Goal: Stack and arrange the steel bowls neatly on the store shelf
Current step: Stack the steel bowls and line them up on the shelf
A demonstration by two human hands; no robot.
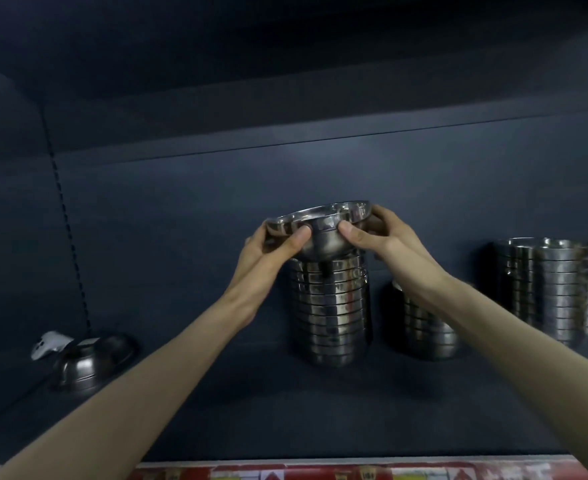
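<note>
**One bowl in hand, three stacks on the shelf**

Both hands are holding one tilted bowl (320, 230) over the middle stack (330, 313). Whether it is touching the stack is unclear. The left hand (271, 247) and right hand (382, 240) are grasping its sides, fingers (297, 233) curled round it. Three stacks are standing on the shelf (251, 410): the middle stack, a low stack (427, 327) half hidden behind the right forearm, and a right stack (548, 292). One overturned left bowl (91, 365) is lying beside a white thing (48, 344) too blurred to name. The stacked rims are blurring past counting.

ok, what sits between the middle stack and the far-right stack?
Head view: a shorter stack of bowls, partly behind the right forearm.
</note>
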